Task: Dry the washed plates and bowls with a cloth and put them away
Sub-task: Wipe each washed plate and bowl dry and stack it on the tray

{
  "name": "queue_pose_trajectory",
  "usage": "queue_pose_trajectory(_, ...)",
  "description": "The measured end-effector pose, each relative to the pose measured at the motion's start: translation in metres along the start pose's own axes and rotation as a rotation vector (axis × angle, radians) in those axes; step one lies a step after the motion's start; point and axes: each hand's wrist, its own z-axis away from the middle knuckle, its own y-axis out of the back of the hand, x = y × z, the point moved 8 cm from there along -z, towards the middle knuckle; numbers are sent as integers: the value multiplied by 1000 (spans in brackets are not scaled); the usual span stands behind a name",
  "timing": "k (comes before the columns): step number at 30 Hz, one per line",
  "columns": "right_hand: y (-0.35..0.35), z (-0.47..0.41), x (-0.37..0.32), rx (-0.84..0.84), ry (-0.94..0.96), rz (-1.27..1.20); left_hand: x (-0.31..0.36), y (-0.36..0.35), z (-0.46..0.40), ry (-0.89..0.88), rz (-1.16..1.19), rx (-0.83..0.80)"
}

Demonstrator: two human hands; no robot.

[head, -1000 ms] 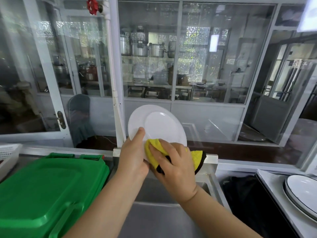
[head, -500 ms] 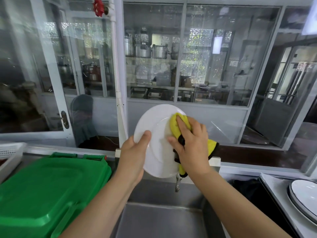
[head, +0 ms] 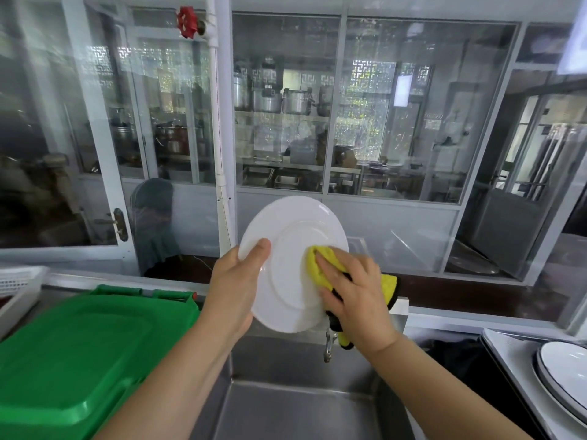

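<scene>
Head view of a dish-washing station. A stainless steel sink [head: 286,408] occupies the lower centre, with a tap spout [head: 327,346] at its rear wall. A green plastic bin lid [head: 73,360] lies to the left of the sink, and a white perforated basket [head: 16,281] sits at the far left edge. On the tabletop [head: 508,376] at lower right rest stacked white plates with dark rims [head: 562,369]. Behind the station, glazed partitions [head: 413,106] with pale frames enclose a kitchen holding metal pots [head: 276,98] on shelving; a white pipe [head: 219,122] with a red valve wheel [head: 186,22] runs vertically at left of centre.

The white plate [head: 286,246] is round, glossy and plain, with a raised foot ring visible, so its underside faces the camera. It is held in the air above the sink, nearly upright, leaning slightly; being circular, it has no long axis.

The left hand [head: 235,281] takes the plate's left rim in its grip, thumb over the near face. The right hand [head: 355,290] presses a yellow cloth [head: 320,265] with dark edging against the plate's right half, its grip curled around the cloth, whose free end hangs below the wrist.
</scene>
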Motion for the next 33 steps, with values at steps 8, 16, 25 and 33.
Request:
queue_pose_trajectory(8,6,-36,-17,55,-112,6,-15,-27,11,43,-156,-117)
queue_pose_trajectory(16,22,-60,-15,159,-74,-105,-14,-39,24,23,-218,-228)
queue_pose_trajectory(25,10,-36,64,196,-760,-568,-2,-24,25,-74,-330,-198)
queue_pose_trajectory(33,24,-70,2,92,-249,-309,4,-43,24,-159,-582,-287)
